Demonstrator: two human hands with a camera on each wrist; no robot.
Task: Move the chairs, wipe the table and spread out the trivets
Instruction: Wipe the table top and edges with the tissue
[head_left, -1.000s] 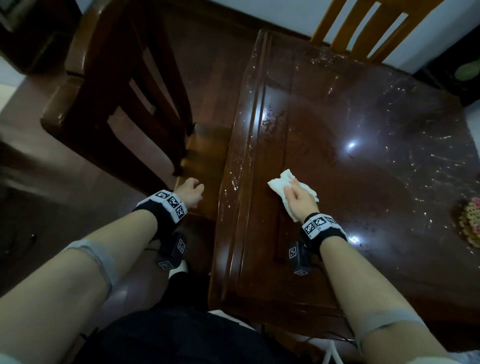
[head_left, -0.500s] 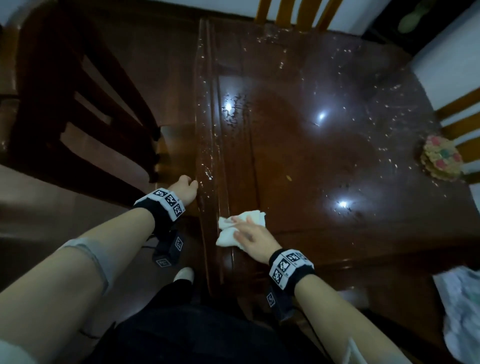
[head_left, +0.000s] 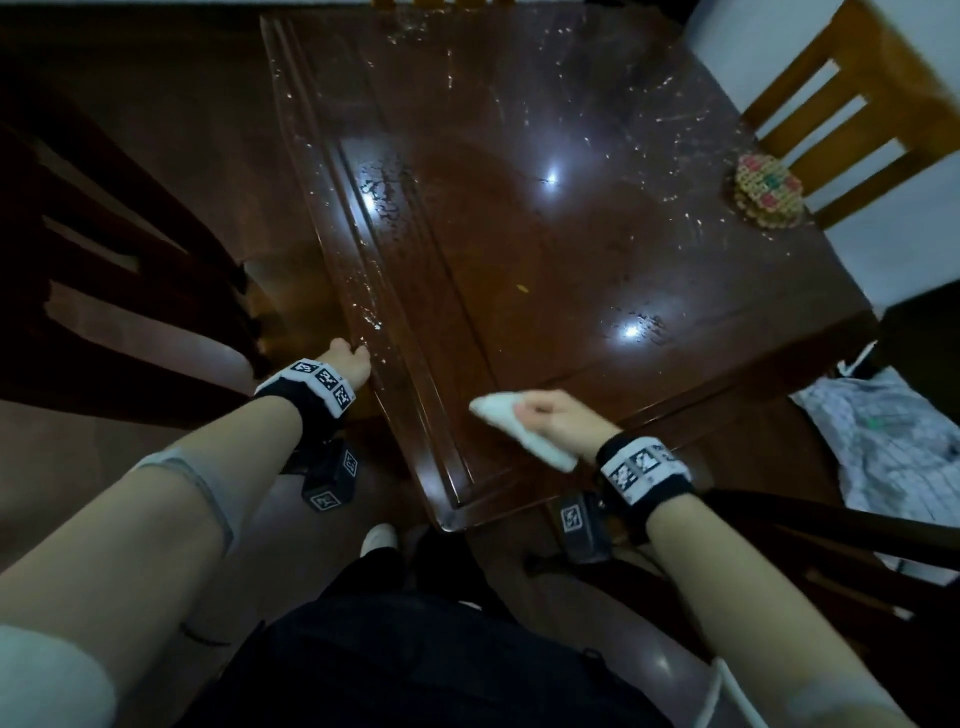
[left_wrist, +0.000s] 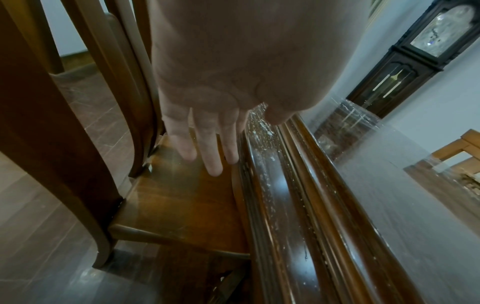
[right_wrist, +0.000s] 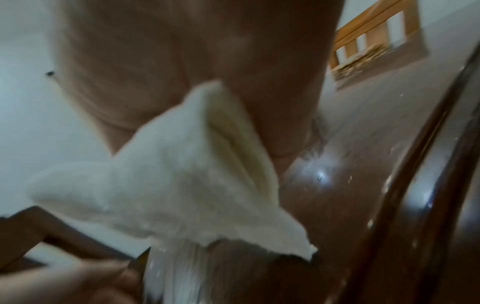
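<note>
The dark wooden table (head_left: 519, 244) has a glossy top with white specks. My right hand (head_left: 553, 418) grips a crumpled white cloth (head_left: 498, 413) and presses it on the table near the front edge; in the right wrist view the cloth (right_wrist: 182, 185) bunches under my palm. My left hand (head_left: 353, 359) is at the table's left rim, with its fingers (left_wrist: 210, 148) straight and pointing down over a dark chair's seat (left_wrist: 182, 205). A colourful beaded stack of trivets (head_left: 768, 193) lies at the table's right edge.
A dark chair (head_left: 130, 270) stands close at the table's left side. A light wooden chair (head_left: 852, 104) is at the right. Another dark chair (head_left: 857, 535) at the front right carries a checked cloth (head_left: 893, 447). A tall clock (left_wrist: 405, 61) stands against the wall.
My right hand has dragged the cloth from the table's left strip back and rightward along the front edge. The view has turned right. My left hand stays at the left rim.
</note>
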